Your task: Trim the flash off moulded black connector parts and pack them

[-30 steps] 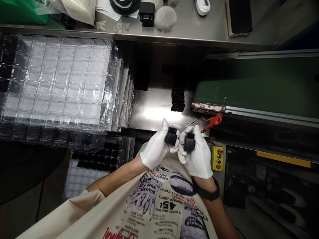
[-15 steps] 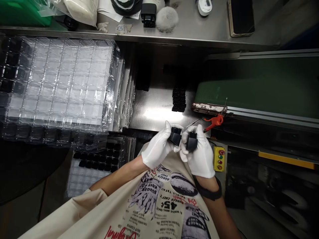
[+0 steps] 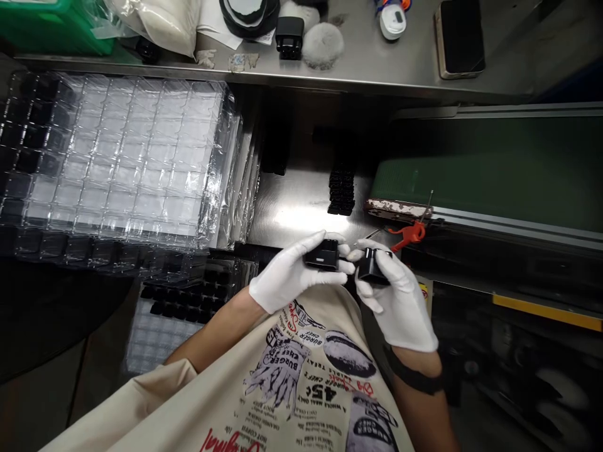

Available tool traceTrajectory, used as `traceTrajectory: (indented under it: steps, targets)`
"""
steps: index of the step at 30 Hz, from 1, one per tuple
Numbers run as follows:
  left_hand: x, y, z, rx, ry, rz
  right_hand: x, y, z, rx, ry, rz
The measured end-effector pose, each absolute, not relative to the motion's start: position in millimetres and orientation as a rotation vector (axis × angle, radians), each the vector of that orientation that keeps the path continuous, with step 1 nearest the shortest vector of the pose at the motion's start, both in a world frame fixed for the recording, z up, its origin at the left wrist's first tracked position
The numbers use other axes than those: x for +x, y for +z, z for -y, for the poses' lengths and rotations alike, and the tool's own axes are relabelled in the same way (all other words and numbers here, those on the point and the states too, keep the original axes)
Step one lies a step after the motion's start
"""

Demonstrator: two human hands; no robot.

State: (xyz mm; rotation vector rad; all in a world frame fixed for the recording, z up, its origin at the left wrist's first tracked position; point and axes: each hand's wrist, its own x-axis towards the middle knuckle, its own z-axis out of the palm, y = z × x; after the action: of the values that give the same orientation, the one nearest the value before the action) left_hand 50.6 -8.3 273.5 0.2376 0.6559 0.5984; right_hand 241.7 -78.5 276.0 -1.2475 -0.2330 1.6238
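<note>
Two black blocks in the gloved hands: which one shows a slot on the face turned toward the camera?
The black block in the left hand; a pale slot shows on its near face. The right hand block shows plain dark faces.

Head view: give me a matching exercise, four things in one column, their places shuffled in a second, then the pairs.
Things:
1. left hand
2. right hand
3. phone
4. clear trays

Places:
A. on the steel shelf at top right
B. stacked at the left of the bench
C. holding the black block nearer the trays
D. holding the black block nearer the green belt

Pairs: 1-C, 2-D, 3-A, 4-B
</note>
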Motion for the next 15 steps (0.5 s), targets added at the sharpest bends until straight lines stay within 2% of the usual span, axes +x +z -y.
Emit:
traceTrajectory:
  steps: [15]
  targets:
    - [46.9, 278.1, 17.4, 0.307, 0.564, -0.669, 242.2, 272.8, 89.2, -1.25, 1.657, 0.169]
